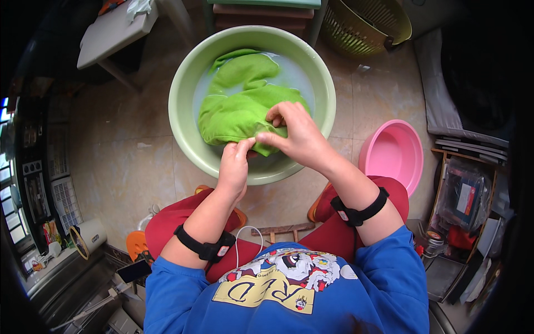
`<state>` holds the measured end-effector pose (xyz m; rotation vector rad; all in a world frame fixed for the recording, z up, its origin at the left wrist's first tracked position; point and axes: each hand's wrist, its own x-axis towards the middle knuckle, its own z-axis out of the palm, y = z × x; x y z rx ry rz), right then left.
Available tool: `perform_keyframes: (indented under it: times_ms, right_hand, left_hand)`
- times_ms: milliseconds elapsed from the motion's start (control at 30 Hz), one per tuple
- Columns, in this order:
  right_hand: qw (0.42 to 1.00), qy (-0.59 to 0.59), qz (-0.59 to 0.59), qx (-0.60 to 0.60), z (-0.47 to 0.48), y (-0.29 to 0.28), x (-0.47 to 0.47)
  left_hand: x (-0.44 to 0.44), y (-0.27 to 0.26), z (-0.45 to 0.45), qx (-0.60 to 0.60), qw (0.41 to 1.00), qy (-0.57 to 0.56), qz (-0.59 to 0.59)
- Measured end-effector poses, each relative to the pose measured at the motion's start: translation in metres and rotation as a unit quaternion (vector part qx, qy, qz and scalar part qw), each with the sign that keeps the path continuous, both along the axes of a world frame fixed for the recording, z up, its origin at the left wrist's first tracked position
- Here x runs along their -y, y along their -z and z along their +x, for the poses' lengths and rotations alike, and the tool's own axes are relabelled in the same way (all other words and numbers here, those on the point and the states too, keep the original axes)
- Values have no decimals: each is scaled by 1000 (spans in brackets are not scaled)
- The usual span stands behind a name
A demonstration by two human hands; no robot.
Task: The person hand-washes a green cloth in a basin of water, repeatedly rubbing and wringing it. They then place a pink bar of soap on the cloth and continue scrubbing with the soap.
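Observation:
A wet lime-green cloth point(242, 108), perhaps a garment, lies bunched in cloudy water inside a large pale-green plastic basin point(182, 121). My left hand point(236, 160) pinches the cloth's near edge between thumb and fingers, over the basin's front part. Just to its right, my right hand point(292, 129) is over the cloth with its fingers curled and its thumb pointing left at the pinched edge. Whether the right hand grips any fabric is not clear. The far folds of the cloth rest partly under water.
A pink plastic tub point(392, 154) stands on the tiled floor right of the basin. Behind are a yellow-green slotted basket point(363, 29) and a pale stool point(117, 33). A crate of packaged items point(463, 196) sits at right. A phone point(133, 271) on a stand is at lower left.

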<state>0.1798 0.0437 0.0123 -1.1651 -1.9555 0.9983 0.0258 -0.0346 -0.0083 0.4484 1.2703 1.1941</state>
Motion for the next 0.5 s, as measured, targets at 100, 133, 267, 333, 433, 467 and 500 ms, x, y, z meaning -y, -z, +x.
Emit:
perform_keyframes:
  times_ms: [100, 133, 267, 333, 433, 467, 500]
  right_hand:
    - [994, -73, -81, 14, 1, -2, 1]
    - [990, -79, -111, 18, 3, -3, 0]
    - [992, -112, 46, 31, 5, -4, 0]
    - [985, -148, 78, 37, 5, -4, 3]
    - [975, -204, 79, 47, 8, -3, 10]
    - [972, -221, 68, 51, 10, -4, 11]
    - [967, -243, 54, 60, 12, -4, 11]
  left_hand:
    - [0, -5, 3, -7, 999, -22, -34]
    - [0, -8, 3, 8, 1000, -20, -22]
    - [-1, -18, 0, 112, 991, -23, -65]
    - [-1, -20, -3, 179, 980, -17, -83]
    - [-2, -12, -6, 176, 975, -59, -120]
    - [-2, -7, -7, 179, 971, -75, -141]
    - [-1, -3, -8, 178, 971, -81, -139]
